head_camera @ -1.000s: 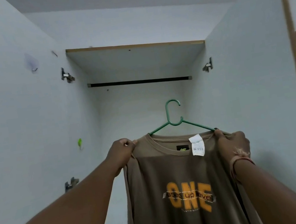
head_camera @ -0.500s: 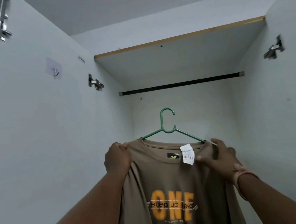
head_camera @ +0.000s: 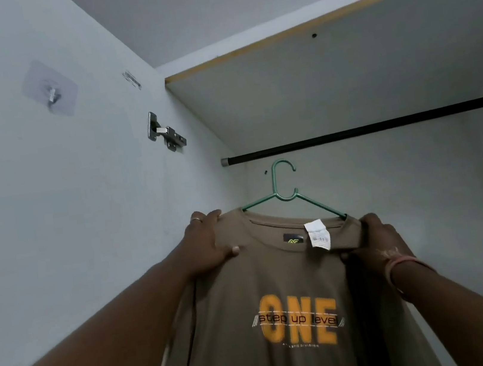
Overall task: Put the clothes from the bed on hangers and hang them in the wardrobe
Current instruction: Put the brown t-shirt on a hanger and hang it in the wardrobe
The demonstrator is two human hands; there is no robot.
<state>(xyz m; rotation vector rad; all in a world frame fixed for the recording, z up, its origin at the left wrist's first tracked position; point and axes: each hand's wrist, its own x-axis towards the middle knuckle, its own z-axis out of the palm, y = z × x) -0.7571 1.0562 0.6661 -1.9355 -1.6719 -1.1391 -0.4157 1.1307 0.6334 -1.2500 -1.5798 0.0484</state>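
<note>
Currently, hanging step: my left hand (head_camera: 208, 244) and right hand (head_camera: 378, 237) each gripped a shoulder of the brown T-shirt (head_camera: 285, 317), already on the green hanger (head_camera: 286, 195), w/ hook just below the wardrobe rail (head_camera: 367, 129), not touching. Next req'd: raise hook over rail, then let go.

Matt brown cloth T-shirt (head_camera: 271, 303) with an orange print and a white paper-like tag (head_camera: 318, 234); smooth green plastic hanger (head_camera: 286, 190); matt black rod (head_camera: 367, 130); shiny metal hinge (head_camera: 165, 135); smooth white laminate shelf (head_camera: 327, 76), raw wood edge.
</note>
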